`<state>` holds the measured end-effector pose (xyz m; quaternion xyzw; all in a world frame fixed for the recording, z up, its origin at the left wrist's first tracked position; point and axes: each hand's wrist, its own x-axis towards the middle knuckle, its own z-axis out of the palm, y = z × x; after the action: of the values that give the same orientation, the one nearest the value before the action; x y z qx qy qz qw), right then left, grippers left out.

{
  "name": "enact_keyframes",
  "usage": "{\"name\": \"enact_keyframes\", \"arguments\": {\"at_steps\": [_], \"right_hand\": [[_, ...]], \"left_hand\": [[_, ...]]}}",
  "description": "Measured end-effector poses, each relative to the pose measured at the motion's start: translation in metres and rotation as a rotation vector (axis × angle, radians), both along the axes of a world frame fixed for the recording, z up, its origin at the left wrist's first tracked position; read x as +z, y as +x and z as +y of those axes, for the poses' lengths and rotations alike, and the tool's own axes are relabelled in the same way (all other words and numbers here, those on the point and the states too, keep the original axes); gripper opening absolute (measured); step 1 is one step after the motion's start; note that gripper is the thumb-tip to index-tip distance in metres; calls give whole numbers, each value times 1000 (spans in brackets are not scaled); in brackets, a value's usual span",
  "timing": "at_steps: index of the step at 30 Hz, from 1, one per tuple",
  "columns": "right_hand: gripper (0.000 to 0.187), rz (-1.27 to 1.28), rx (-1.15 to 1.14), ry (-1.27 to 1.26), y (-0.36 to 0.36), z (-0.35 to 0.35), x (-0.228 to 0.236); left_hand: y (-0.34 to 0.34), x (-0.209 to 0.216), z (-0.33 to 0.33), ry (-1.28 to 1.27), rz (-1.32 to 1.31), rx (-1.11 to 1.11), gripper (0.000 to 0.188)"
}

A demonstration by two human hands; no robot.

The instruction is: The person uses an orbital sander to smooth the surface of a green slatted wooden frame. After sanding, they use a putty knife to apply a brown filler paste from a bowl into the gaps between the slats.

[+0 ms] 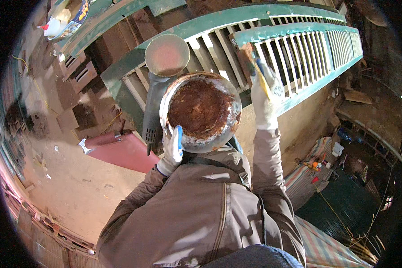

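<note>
A round metal bowl (234, 105) of reddish-brown paste (200, 108) is in front of my chest. My left hand (170, 152), in a white glove with blue on it, grips the bowl's near left side; most of its fingers are hidden underneath. Farther right, my gloved right hand (266, 91) is closed round a yellow-handled tool (262, 79) whose brown-smeared head (247, 52) is at the left end of a green-framed slatted panel (279, 32). From this angle I cannot tell whether the head touches the wood.
A disc sander (167, 56) with a dark body lies left of the bowl, over a second green slatted panel (125, 87). Red sheeting (120, 149) lies on the floor at left. A white bottle (53, 27) stands far left. Striped cloth (315, 156) and clutter lie at right.
</note>
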<state>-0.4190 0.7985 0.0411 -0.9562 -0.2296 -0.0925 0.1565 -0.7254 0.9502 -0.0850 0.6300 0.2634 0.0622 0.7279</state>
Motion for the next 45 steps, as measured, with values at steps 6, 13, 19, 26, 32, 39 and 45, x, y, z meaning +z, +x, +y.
{"name": "enact_keyframes", "arguments": {"at_steps": [6,13,19,26,32,39,45], "right_hand": [[31,-91,152,-89,6,13,-11],[36,71,-88,60,-21,-28,-12],[36,-27,36,-201,-18,-14,-23],[31,21,-10,25,-24,-39,-3],[35,28,11,-29,-6,-16,-5],[43,81,58,-2,-6,-1,-4],[49,-95,38,-122,19,8,-34]], "left_hand": [[-18,-39,-1,522,-208,-174,56],[3,6,7,235,-8,-87,50],[-18,-19,10,375,-124,-204,55],[-24,-29,6,245,-26,-133,49],[-3,-24,12,623,-265,-165,56],[1,-9,8,420,-235,-93,53],[18,31,10,-154,139,9,49]]}}
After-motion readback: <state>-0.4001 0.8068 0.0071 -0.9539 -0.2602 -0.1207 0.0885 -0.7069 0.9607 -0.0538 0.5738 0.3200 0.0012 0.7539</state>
